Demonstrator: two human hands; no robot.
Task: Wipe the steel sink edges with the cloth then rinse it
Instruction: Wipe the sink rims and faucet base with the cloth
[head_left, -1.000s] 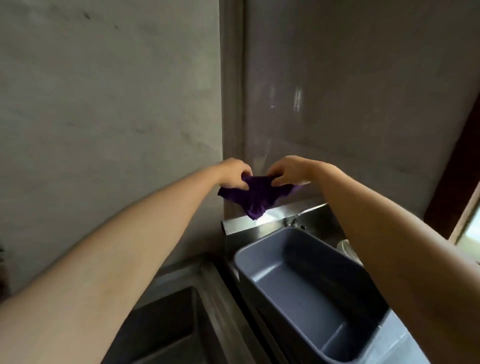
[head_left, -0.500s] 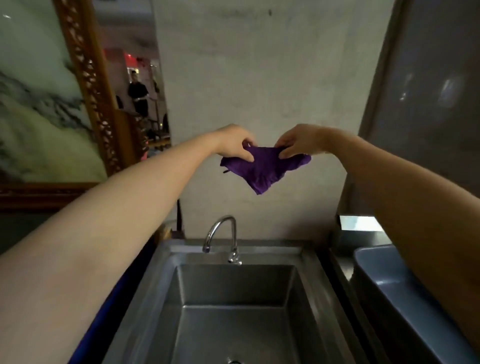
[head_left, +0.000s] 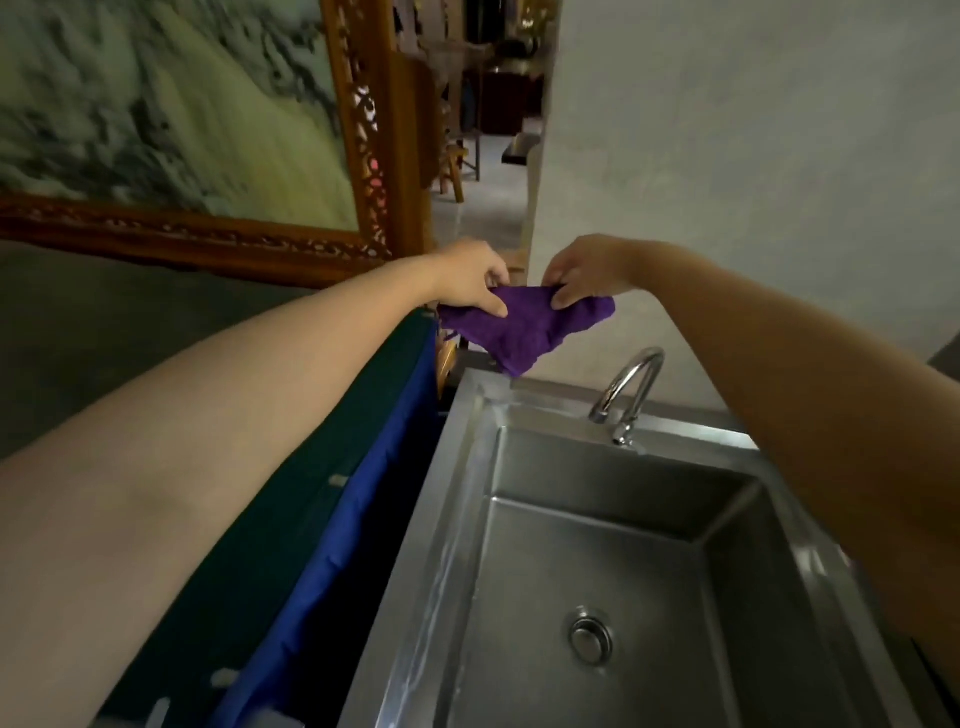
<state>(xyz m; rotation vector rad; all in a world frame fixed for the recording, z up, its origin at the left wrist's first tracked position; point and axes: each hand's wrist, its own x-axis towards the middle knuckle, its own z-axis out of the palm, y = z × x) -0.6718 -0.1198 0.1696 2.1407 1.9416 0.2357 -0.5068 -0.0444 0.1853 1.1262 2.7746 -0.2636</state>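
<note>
We hold purple cloth (head_left: 524, 327) stretched between both hands, above sink's (head_left: 457, 467) far-left corner. Left hand (head_left: 470, 283) pinches left end, right hand (head_left: 584, 275) pinches right; long axis left-right. Cloth tip hangs just over rim; left hand seems nearer left edge.

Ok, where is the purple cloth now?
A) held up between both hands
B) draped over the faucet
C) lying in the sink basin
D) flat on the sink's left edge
A: the left hand and right hand each pinch the purple cloth, which hangs between them.
</note>
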